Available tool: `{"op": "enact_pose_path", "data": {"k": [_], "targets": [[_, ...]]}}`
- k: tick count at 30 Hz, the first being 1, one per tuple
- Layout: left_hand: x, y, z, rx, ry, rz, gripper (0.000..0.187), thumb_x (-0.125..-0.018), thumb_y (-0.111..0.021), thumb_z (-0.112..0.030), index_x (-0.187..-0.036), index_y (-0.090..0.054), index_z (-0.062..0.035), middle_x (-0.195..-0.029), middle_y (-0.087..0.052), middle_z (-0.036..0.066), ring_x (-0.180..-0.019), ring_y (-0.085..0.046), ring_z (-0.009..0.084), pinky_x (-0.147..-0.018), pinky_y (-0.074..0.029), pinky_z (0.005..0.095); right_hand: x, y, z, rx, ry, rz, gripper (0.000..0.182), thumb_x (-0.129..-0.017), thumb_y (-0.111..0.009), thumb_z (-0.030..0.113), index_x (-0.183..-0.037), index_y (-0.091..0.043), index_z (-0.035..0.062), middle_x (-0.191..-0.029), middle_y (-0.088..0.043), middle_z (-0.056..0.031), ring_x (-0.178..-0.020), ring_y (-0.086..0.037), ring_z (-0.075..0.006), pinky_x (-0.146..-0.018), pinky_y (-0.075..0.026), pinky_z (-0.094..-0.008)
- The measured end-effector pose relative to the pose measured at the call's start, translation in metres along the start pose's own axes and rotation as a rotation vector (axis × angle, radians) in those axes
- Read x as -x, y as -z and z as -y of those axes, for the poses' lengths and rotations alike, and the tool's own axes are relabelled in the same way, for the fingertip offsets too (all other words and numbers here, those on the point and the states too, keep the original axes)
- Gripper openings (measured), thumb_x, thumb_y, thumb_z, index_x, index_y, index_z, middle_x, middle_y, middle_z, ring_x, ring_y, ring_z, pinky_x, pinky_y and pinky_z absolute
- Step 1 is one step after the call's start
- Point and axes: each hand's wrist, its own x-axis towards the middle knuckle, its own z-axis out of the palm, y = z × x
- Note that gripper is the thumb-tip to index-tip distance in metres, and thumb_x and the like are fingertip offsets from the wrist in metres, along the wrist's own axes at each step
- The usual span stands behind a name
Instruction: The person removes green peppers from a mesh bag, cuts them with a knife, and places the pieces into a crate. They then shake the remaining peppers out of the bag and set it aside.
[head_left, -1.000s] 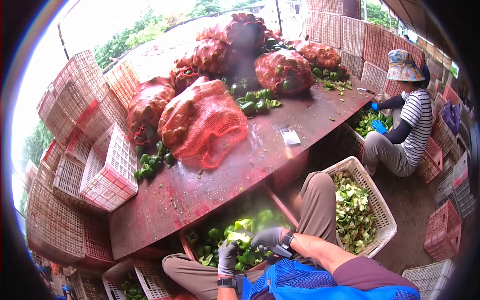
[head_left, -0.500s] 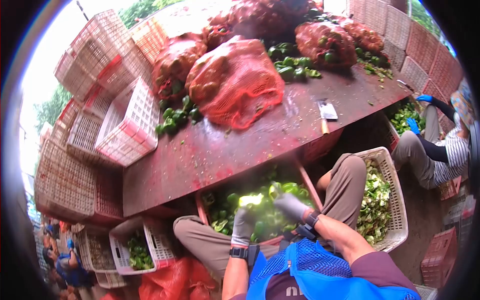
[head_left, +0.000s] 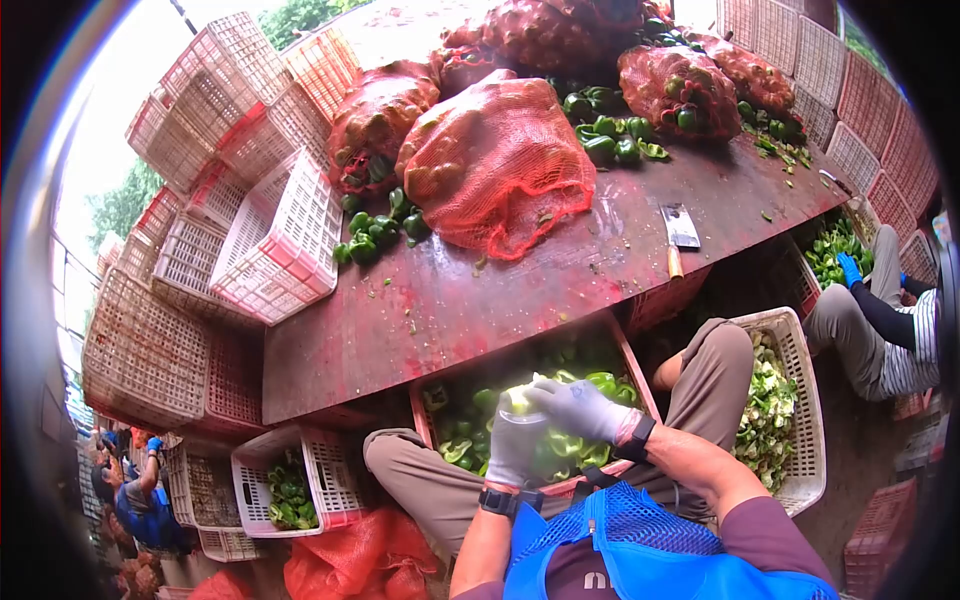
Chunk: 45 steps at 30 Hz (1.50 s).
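Observation:
My left hand (head_left: pixel 515 445), in a pale grey glove, is closed around a green bell pepper (head_left: pixel 519 400) whose top looks pale and overexposed. My right hand (head_left: pixel 582 410), gloved too, reaches across from the right with its fingers closed on the same pepper, hiding much of it. Both hands are over a reddish crate (head_left: pixel 641 372) between my knees. Several green peppers (head_left: pixel 605 384) fill this crate, some of them cut open.
A stained table (head_left: pixel 450 310) bears red mesh sacks (head_left: pixel 500 165), loose peppers (head_left: pixel 370 235) and a cleaver (head_left: pixel 678 235). A white crate of pepper scraps (head_left: pixel 812 440) stands at my right. Stacked crates (head_left: pixel 145 345) rise on the left. A blue-gloved co-worker (head_left: pixel 870 330) sits at right.
My right hand has moved left and closed in on the pepper at my left hand; they were apart before. The whole view has shifted slightly. The co-worker's hands at right have moved.

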Motion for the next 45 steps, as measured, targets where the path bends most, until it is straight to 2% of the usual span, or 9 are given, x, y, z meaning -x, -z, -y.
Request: {"op": "enact_pose_path", "data": {"k": [9,15,19,23,28,32,35,43,45], "targets": [[-0.023,-0.021,0.013,-1.073,-0.507,-0.073,0.027,-0.086,-0.064,0.0,-0.112,-0.058,-0.0034,-0.108,-0.066,0.007,-0.096,-0.064,0.0159,-0.084,-0.051,0.0283,-0.001,-0.012,-0.016,0.074,0.1,-0.2,0.046,-0.079,-0.064,0.018,-0.122,-0.052,0.0054,-0.105,-0.061,-0.014,-0.066,-0.066,-0.0341,-0.056,-0.053,-0.0436],[-0.044,-0.001,0.008,-0.755,-0.452,-0.196,0.03,-0.093,-0.049,-0.037,-0.101,-0.063,-0.0116,-0.103,-0.066,0.002,-0.096,-0.064,0.0183,-0.087,-0.049,0.0344,-0.012,-0.021,-0.016,0.009,-0.073,-0.207,0.036,-0.085,-0.062,0.017,-0.119,-0.055,0.0113,-0.106,-0.062,-0.0135,-0.073,-0.066,-0.0346,-0.062,-0.054,-0.0451],[-0.075,0.018,0.016,-0.733,-0.545,-0.388,0.027,-0.087,-0.055,-0.034,-0.1,-0.063,-0.0118,-0.095,-0.065,0.0,-0.085,-0.062,0.018,-0.078,-0.051,0.0343,-0.035,-0.034,-0.036,-0.354,-0.478,-0.496,0.026,-0.092,-0.059,0.02,-0.114,-0.062,0.0071,-0.104,-0.068,-0.0149,-0.092,-0.067,-0.0333,-0.075,-0.054,-0.0391],[-0.087,0.012,0.008,-0.98,-0.559,-0.405,0.023,-0.085,-0.055,-0.028,-0.099,-0.061,-0.0115,-0.095,-0.064,0.003,-0.082,-0.063,0.0192,-0.075,-0.053,0.0356,-0.045,0.005,-0.044,-0.434,-0.435,-0.142,0.028,-0.094,-0.059,0.021,-0.117,-0.062,0.0044,-0.103,-0.07,-0.0118,-0.096,-0.067,-0.0233,-0.081,-0.052,-0.0348],[-0.048,-0.035,-0.018,-0.566,-0.405,-0.304,0.024,-0.086,-0.052,-0.019,-0.107,-0.054,-0.0068,-0.099,-0.062,0.008,-0.089,-0.065,0.0235,-0.085,-0.055,0.0405,-0.032,0.029,-0.07,-1.423,-0.607,-0.204,0.025,-0.098,-0.058,0.025,-0.112,-0.064,0.0048,-0.084,-0.067,-0.0011,-0.052,-0.05,-0.0027,-0.048,-0.043,-0.0212],[-0.022,-0.014,-0.062,-1.32,-0.758,-0.506,0.044,-0.081,-0.063,-0.01,-0.122,-0.049,-0.0017,-0.109,-0.054,0.009,-0.098,-0.056,0.0169,-0.089,-0.048,0.0323,-0.004,0.132,-0.036,-1.005,-0.699,-0.35,0.025,-0.096,-0.059,0.02,-0.114,-0.067,0.0046,-0.085,-0.069,-0.0004,-0.053,-0.048,-0.0018,-0.049,-0.038,-0.0185],[-0.001,-0.018,-0.088,-1.997,-1.057,-0.745,0.056,-0.073,-0.07,-0.019,-0.122,-0.05,-0.001,-0.115,-0.055,0.019,-0.106,-0.054,0.0358,-0.094,-0.043,0.0451,0.044,0.18,-0.049,-0.662,-0.766,-0.645,0.026,-0.093,-0.06,0.02,-0.113,-0.066,0.0043,-0.081,-0.066,0.0017,-0.048,-0.038,-0.0005,-0.042,-0.031,-0.0189],[-0.025,0.085,-0.07,-2.709,-0.297,-0.986,0.074,-0.087,-0.06,-0.054,-0.142,-0.042,-0.0085,-0.14,-0.045,0.017,-0.124,-0.046,0.036,-0.098,-0.04,0.0502,0.216,0.212,-0.11,-0.207,-1.005,-0.896,0.03,-0.093,-0.06,0.022,-0.116,-0.064,0.0025,-0.086,-0.062,0.0032,-0.054,-0.042,0.0015,-0.042,-0.034,-0.02],[-0.03,0.049,-0.088,-2.622,0.195,-0.916,0.066,-0.091,-0.051,-0.055,-0.138,-0.05,-0.0081,-0.143,-0.046,0.017,-0.13,-0.043,0.0378,-0.105,-0.036,0.0509,0.249,0.202,-0.119,-0.049,-1.148,-0.725,0.032,-0.091,-0.059,0.02,-0.117,-0.063,0.0008,-0.09,-0.068,-0.0071,-0.063,-0.059,-0.0159,-0.058,-0.048,-0.0311]]}}
